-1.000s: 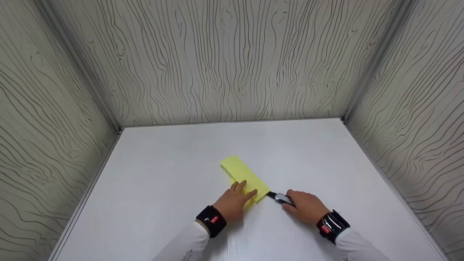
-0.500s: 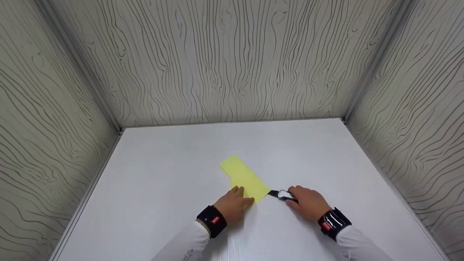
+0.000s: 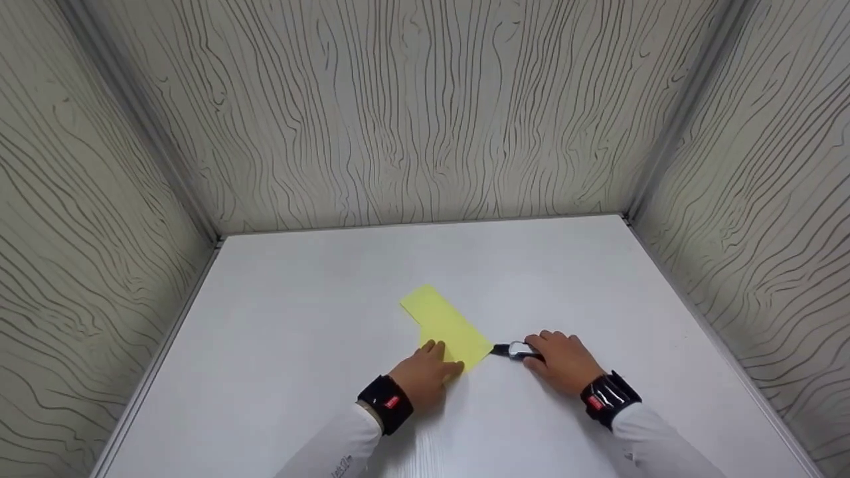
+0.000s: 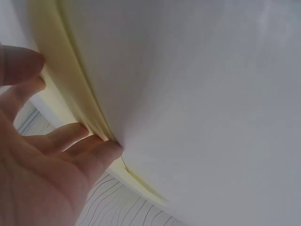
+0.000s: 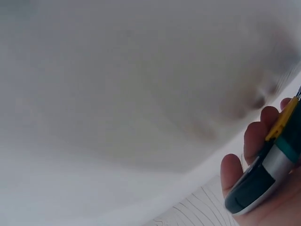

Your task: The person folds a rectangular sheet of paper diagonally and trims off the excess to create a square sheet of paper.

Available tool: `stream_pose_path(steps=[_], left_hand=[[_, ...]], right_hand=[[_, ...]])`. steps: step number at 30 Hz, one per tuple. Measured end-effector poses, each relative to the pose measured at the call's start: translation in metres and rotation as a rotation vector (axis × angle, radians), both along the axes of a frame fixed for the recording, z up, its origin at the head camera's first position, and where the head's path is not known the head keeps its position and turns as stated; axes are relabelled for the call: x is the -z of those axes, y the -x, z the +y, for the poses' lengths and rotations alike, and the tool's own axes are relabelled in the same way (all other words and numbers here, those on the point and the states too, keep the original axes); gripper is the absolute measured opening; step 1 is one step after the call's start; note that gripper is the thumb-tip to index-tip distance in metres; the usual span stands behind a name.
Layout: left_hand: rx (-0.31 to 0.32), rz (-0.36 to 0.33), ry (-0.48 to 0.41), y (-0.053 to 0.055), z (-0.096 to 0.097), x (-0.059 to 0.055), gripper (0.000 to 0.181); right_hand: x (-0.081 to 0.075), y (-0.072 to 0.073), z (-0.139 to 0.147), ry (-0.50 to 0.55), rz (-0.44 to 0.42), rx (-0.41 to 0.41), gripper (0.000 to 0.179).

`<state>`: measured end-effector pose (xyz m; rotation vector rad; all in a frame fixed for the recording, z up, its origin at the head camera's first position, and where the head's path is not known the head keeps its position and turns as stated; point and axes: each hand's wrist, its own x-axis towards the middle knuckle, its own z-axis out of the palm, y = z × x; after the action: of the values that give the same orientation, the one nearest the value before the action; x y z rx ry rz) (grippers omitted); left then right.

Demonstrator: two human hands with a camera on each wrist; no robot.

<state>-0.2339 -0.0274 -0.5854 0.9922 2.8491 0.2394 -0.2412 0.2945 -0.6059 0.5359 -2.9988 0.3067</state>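
Observation:
A yellow sheet of paper (image 3: 450, 326) lies slantwise on the white table, with a step in its left edge. My left hand (image 3: 421, 377) rests on its near left part, thumb and fingers extended and fingertips pressing. In the left wrist view the paper (image 4: 70, 70) bulges up under those fingertips. My right hand (image 3: 563, 362) grips a utility knife (image 3: 520, 350) with a silver and black body. Its dark front end points left, right at the paper's right corner. Close up, the knife (image 5: 256, 181) shows dark green, grey and yellow parts; its blade is out of that view.
The white table (image 3: 319, 285) is bounded at the back and both sides by panels (image 3: 425, 119) with a wood-grain pattern. Grey metal strips run along the corners. Black bands (image 3: 387, 403) circle both wrists over white sleeves.
The paper's near part now lies flatter and shows a wider face. My left fingers have drawn back slightly. The right hand and knife have shifted a little away from me.

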Motion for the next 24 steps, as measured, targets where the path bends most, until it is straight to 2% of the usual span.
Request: stream_pose_path(steps=[5, 13, 18, 24], left_hand=[[0.015, 0.029, 0.008, -0.001, 0.000, 0.000, 0.043], [-0.014, -0.036, 0.015, -0.002, 0.002, 0.000, 0.043], [-0.022, -0.054, 0.004, 0.002, -0.001, -0.001, 0.042], [0.038, 0.018, 0.010, 0.008, -0.005, 0.002, 0.039]], right_hand=[[0.001, 0.002, 0.004, -0.001, -0.018, -0.007, 0.033], [-0.004, 0.008, 0.009, -0.025, -0.051, -0.027, 0.034], [-0.010, 0.016, 0.007, -0.023, -0.063, -0.065, 0.033], [-0.010, 0.018, 0.009, 0.006, -0.083, -0.094, 0.031]])
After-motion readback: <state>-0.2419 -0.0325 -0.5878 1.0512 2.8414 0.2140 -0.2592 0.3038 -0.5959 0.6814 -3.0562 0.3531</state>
